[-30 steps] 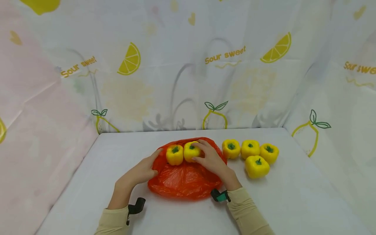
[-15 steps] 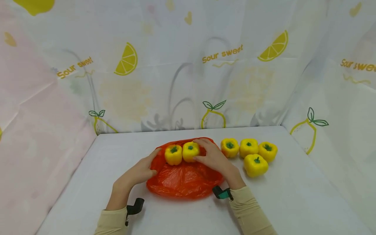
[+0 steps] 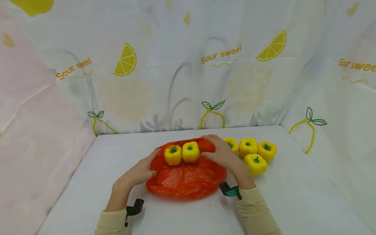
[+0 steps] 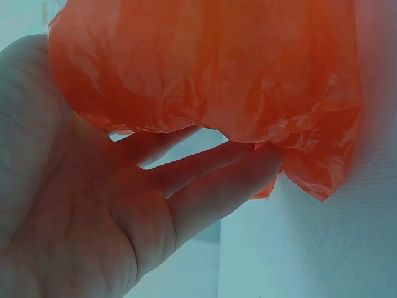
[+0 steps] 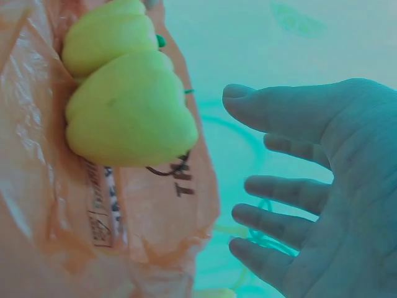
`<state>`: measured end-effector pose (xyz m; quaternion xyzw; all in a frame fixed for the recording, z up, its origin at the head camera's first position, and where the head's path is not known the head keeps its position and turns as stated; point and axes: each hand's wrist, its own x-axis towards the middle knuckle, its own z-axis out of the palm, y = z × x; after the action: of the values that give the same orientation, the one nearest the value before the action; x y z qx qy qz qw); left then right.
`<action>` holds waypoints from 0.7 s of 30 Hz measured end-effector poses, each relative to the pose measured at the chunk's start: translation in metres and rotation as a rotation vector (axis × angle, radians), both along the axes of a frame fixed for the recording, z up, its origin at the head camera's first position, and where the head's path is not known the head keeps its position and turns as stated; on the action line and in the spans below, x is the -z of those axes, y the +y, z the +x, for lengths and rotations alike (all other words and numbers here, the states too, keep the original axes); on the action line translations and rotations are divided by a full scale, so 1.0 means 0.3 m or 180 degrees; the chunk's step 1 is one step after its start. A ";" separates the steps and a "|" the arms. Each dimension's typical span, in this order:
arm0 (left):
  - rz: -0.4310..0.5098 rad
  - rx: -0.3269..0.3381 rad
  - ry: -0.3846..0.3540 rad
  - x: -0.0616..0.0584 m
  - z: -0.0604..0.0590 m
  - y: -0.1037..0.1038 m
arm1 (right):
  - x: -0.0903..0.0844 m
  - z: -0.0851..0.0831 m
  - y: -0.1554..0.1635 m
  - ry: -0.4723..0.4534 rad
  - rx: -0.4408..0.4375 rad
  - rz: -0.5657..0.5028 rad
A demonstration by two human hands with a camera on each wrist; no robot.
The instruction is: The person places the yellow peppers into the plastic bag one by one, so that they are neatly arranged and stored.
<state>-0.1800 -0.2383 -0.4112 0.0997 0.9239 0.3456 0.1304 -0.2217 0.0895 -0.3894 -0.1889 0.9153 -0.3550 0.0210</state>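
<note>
Right hand (image 3: 224,155) off pepper (image 3: 191,151) — now beside

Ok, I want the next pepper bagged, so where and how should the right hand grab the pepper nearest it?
Probably from above, fingers and thumb around the blocky sides of the nearest yellow pepper. It sits stem-up on the table, and the right hand, open, is right beside it, next to the orange bag.
</note>
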 end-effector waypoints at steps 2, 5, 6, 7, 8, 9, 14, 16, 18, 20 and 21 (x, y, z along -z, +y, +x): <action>-0.0025 -0.0005 -0.0003 -0.002 0.003 -0.002 | -0.005 -0.002 0.012 0.0001 -0.0006 -0.0016; -0.0039 -0.0020 -0.0008 -0.005 0.005 -0.005 | -0.017 -0.008 0.033 0.0075 -0.0026 -0.0039; -0.0045 -0.0025 -0.0016 -0.005 0.007 -0.006 | -0.020 -0.008 0.040 0.0070 -0.0030 -0.0051; -0.0042 -0.0030 -0.0017 -0.004 0.010 -0.008 | -0.022 -0.006 0.047 0.0072 -0.0029 -0.0055; -0.0040 -0.0039 -0.0024 -0.002 0.012 -0.011 | -0.024 -0.004 0.053 0.0065 -0.0023 -0.0046; -0.0039 -0.0046 -0.0038 -0.001 0.015 -0.013 | -0.026 -0.001 0.059 0.0050 -0.0027 -0.0028; 0.0015 -0.0036 -0.0028 0.001 0.012 -0.007 | -0.040 0.018 0.119 -0.0122 0.0098 0.0023; 0.0034 -0.0007 -0.0014 0.000 0.004 -0.001 | -0.050 0.021 0.151 -0.0112 0.0170 0.0059; 0.0010 0.0003 -0.0018 -0.001 0.001 0.000 | -0.058 0.025 0.175 -0.0065 0.0214 0.0100; -0.0018 0.0002 -0.0023 -0.001 0.002 -0.003 | -0.065 0.033 0.196 -0.0002 0.0233 0.0151; -0.0026 -0.0016 -0.0028 -0.002 0.003 -0.006 | -0.068 0.037 0.206 0.0005 0.0245 0.0159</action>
<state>-0.1791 -0.2400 -0.4107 0.0953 0.9250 0.3425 0.1340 -0.2106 0.1512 -0.3690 -0.1533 0.9305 -0.3324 0.0112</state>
